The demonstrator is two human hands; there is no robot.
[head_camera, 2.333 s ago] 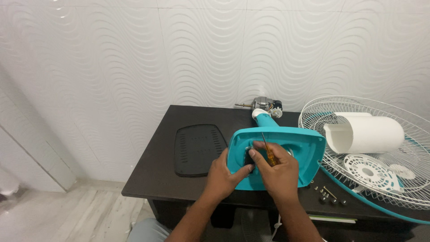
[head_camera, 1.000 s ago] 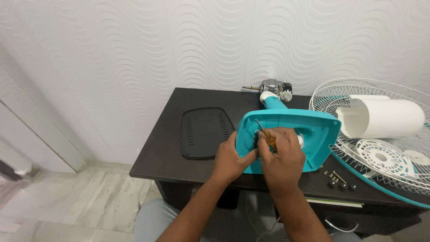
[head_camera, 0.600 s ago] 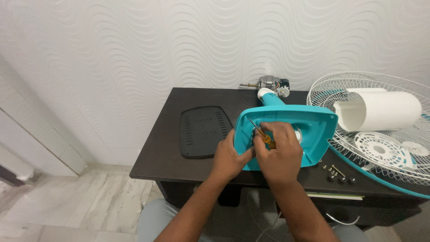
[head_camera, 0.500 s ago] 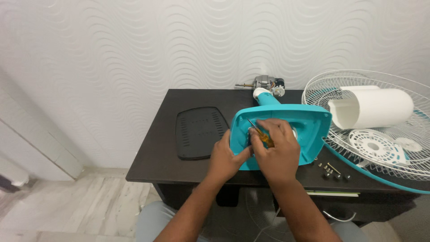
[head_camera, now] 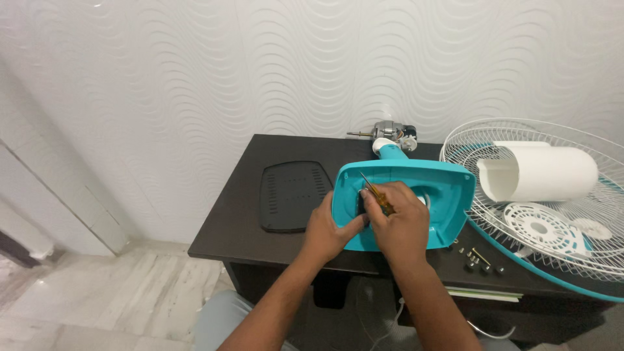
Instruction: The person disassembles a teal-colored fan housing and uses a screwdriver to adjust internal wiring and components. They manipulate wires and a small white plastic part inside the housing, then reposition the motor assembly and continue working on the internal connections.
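The teal fan base [head_camera: 448,195] lies upturned on the dark desk [head_camera: 227,227], with its neck running back to the bare motor [head_camera: 390,132] near the wall. The right hand [head_camera: 403,224] is clenched around a screwdriver with an amber handle [head_camera: 377,195], whose tip points into the hollow underside of the base. The left hand [head_camera: 328,224] grips the near left edge of the base and steadies it.

The likeliest slip, as I judge it, is the screwdriver's tip jumping out of the screw head. The tool looks tilted rather than square to the base, and a hard push at that angle could chew the screw or drive the tip toward the left thumb, which lies close to it.

The base rests only on its rim, so it could rock if the left hand eased.

Several loose screws [head_camera: 480,260] lie just by the front edge of the desk and could roll off if nudged by a forearm. The white cylindrical cover [head_camera: 539,172] sits loosely on the wire grille [head_camera: 572,247] and might roll too. A black panel [head_camera: 296,195] lies flat to the left, well apart.
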